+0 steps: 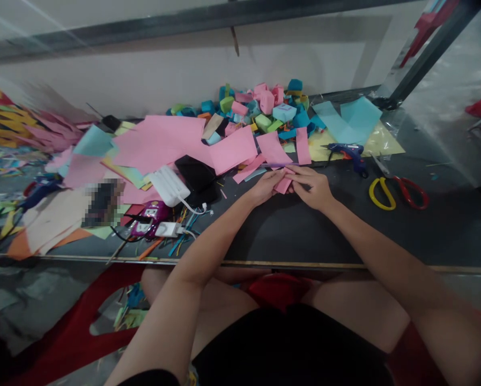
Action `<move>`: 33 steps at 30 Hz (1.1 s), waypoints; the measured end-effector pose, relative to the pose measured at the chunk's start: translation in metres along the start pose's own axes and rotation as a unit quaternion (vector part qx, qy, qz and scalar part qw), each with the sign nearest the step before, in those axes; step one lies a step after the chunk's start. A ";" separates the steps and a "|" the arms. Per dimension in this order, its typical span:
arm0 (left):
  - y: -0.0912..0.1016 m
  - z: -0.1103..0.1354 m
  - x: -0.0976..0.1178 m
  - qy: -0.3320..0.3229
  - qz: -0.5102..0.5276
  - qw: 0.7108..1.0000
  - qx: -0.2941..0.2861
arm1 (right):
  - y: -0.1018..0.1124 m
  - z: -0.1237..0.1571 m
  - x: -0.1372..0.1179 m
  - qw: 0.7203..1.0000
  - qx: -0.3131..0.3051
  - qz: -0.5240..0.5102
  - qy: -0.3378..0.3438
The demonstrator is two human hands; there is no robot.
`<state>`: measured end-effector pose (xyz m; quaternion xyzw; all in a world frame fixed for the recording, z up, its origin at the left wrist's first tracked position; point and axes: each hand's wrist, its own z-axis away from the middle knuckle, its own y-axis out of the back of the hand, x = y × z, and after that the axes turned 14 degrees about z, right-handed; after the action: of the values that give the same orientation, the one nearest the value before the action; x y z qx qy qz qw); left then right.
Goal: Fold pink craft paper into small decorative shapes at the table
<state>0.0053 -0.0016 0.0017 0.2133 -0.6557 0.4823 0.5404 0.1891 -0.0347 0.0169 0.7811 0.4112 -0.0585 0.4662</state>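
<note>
Both my hands meet over the dark table (pixel 304 225), folding a small pink paper piece (pixel 283 185). My left hand (pixel 266 186) pinches its left side, fingers closed on it. My right hand (pixel 310 185) presses on its right side, fingers curled over the paper. Pink paper strips (pixel 272 149) lie just beyond the hands.
A pile of folded paper boxes (pixel 264 107) sits at the back. Large pink sheets (pixel 160 142) cover the left. A blue glue gun (pixel 350 153), yellow and red scissors (pixel 397 190), a white power bank (pixel 168 185) and a black pouch (pixel 195 177) lie around. The table's front edge (pixel 304 264) runs above my knees.
</note>
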 end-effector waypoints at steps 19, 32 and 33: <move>0.003 -0.001 0.002 -0.043 -0.173 0.984 -0.006 | -0.006 -0.008 0.016 0.954 0.011 -0.178 -0.242; 0.002 0.010 0.015 -0.036 -0.234 0.970 -0.062 | 0.002 -0.007 0.009 0.970 -0.004 -0.149 -0.193; 0.002 0.010 0.015 -0.042 -0.230 0.970 -0.064 | 0.000 -0.006 0.009 0.971 0.006 -0.137 -0.195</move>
<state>-0.0058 -0.0059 0.0150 0.3431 -0.6405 0.2924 0.6217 0.1936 -0.0242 0.0163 0.6934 0.4151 -0.2757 0.5205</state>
